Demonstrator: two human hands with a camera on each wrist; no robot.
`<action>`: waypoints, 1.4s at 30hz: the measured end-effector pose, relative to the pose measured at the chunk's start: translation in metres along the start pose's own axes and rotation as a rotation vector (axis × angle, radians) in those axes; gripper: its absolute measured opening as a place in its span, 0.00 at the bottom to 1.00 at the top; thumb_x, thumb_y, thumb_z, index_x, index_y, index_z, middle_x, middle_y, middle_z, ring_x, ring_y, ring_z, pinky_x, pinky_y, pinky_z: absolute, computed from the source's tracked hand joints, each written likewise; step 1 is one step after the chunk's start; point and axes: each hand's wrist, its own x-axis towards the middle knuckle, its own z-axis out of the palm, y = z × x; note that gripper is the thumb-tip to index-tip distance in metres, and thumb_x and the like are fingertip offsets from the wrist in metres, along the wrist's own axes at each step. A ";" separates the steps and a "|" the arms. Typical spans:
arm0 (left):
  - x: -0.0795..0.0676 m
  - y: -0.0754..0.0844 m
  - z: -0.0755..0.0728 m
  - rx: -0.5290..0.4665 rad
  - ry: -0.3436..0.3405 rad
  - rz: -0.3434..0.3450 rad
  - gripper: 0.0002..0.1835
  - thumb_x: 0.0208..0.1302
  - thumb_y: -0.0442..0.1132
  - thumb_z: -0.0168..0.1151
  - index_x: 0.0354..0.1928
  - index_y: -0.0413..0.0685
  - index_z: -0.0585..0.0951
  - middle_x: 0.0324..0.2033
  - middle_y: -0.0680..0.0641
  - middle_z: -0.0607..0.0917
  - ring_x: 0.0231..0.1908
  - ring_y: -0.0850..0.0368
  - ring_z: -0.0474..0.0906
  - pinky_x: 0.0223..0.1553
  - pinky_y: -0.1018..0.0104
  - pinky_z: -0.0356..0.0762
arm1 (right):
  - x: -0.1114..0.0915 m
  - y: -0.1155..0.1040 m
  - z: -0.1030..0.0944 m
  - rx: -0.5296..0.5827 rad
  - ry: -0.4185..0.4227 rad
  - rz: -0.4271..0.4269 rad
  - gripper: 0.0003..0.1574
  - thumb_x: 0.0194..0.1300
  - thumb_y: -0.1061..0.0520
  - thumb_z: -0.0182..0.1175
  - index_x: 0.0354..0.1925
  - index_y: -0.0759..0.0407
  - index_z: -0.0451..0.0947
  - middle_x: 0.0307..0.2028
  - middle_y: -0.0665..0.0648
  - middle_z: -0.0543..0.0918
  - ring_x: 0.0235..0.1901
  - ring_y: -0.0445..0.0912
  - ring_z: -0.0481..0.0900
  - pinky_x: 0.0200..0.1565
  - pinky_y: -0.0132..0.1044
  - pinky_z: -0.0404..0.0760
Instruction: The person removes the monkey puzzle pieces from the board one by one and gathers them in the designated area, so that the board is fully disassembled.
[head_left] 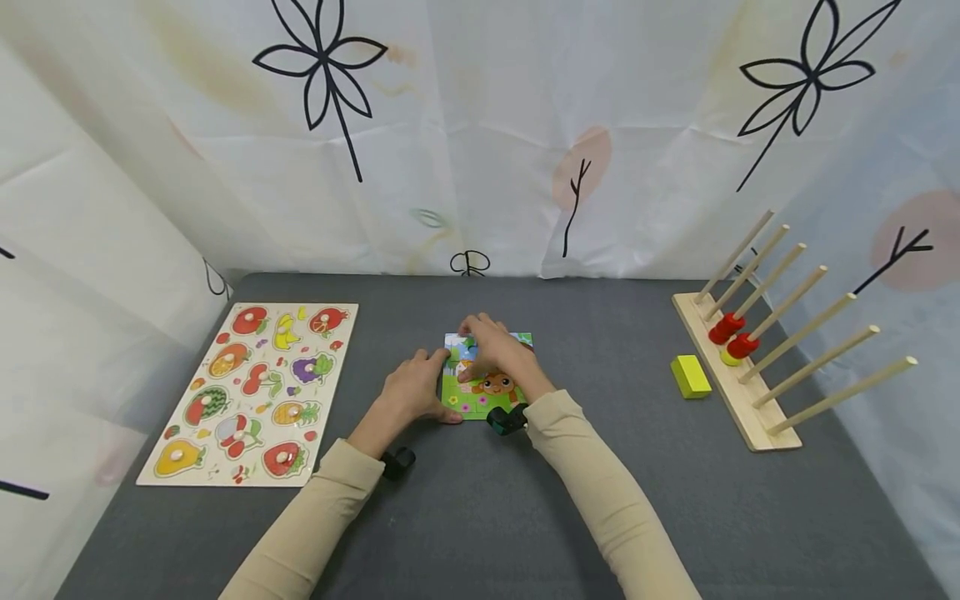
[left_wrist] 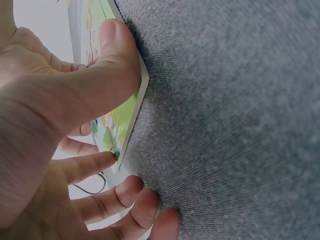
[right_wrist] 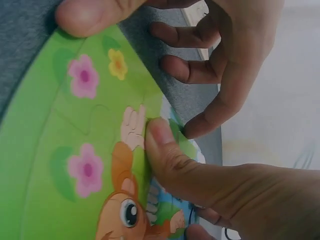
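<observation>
A small square jigsaw puzzle (head_left: 472, 402) with a cartoon monkey and pink flowers on green lies flat on the grey table. At its left side, my left hand (head_left: 412, 390) spans the edge: the thumb (left_wrist: 120, 55) rests on the near corner and the index fingertip touches the far corner. The other left fingers are spread on the cloth. Over the puzzle's upper part arches my right hand (head_left: 501, 346), its thumb (right_wrist: 161, 137) pressing the surface beside the monkey's hand. Its fingers reach toward the far edge, partly hidden.
To the left lies a fruit peg puzzle board (head_left: 251, 417). A wooden peg rack (head_left: 757, 408) with several upright rods and a few red and yellow beads stands at right, beside a yellow block (head_left: 690, 377). A patterned white curtain (head_left: 487, 167) borders the table's back.
</observation>
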 end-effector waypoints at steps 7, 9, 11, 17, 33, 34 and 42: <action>0.000 -0.001 0.002 0.000 -0.006 -0.003 0.60 0.42 0.60 0.84 0.76 0.48 0.65 0.66 0.34 0.74 0.61 0.34 0.77 0.54 0.38 0.80 | 0.000 0.004 0.006 -0.020 0.020 -0.040 0.45 0.55 0.49 0.79 0.69 0.50 0.72 0.68 0.62 0.67 0.65 0.59 0.69 0.61 0.54 0.78; 0.000 -0.001 0.002 -0.002 -0.006 -0.002 0.60 0.42 0.60 0.84 0.76 0.48 0.65 0.66 0.34 0.74 0.60 0.34 0.77 0.53 0.38 0.80 | -0.001 0.005 0.007 -0.021 0.025 -0.049 0.45 0.56 0.49 0.79 0.69 0.51 0.72 0.68 0.63 0.68 0.64 0.59 0.70 0.60 0.54 0.78; 0.000 -0.001 0.002 -0.004 -0.006 0.000 0.60 0.42 0.60 0.84 0.76 0.48 0.65 0.65 0.34 0.74 0.60 0.33 0.77 0.52 0.38 0.80 | -0.001 0.006 0.007 -0.023 0.027 -0.058 0.45 0.56 0.49 0.78 0.69 0.51 0.72 0.68 0.63 0.67 0.63 0.59 0.70 0.60 0.54 0.78; 0.000 -0.001 0.002 -0.007 -0.005 0.009 0.59 0.43 0.60 0.84 0.76 0.48 0.65 0.64 0.34 0.75 0.58 0.33 0.78 0.51 0.38 0.81 | -0.001 0.007 0.008 0.004 0.043 -0.067 0.46 0.56 0.51 0.79 0.69 0.53 0.72 0.68 0.65 0.67 0.61 0.60 0.72 0.58 0.54 0.78; 0.001 -0.001 0.000 -0.013 -0.002 0.000 0.60 0.42 0.59 0.85 0.76 0.46 0.65 0.63 0.34 0.75 0.57 0.34 0.78 0.52 0.38 0.80 | -0.006 0.004 0.003 0.037 0.083 -0.090 0.33 0.66 0.61 0.69 0.68 0.56 0.76 0.63 0.66 0.71 0.51 0.52 0.74 0.54 0.47 0.78; 0.001 -0.001 0.000 -0.013 -0.004 0.001 0.60 0.43 0.59 0.85 0.76 0.46 0.65 0.62 0.34 0.75 0.57 0.34 0.78 0.52 0.38 0.80 | -0.006 0.004 0.003 0.036 0.083 -0.092 0.32 0.66 0.61 0.69 0.68 0.56 0.76 0.62 0.66 0.71 0.50 0.52 0.74 0.53 0.46 0.78; 0.001 0.000 0.001 -0.012 -0.011 0.000 0.60 0.43 0.59 0.84 0.76 0.47 0.64 0.63 0.33 0.75 0.56 0.34 0.79 0.51 0.38 0.81 | -0.007 0.006 0.003 0.031 0.077 -0.115 0.31 0.69 0.60 0.66 0.69 0.58 0.75 0.59 0.66 0.72 0.43 0.49 0.70 0.46 0.41 0.75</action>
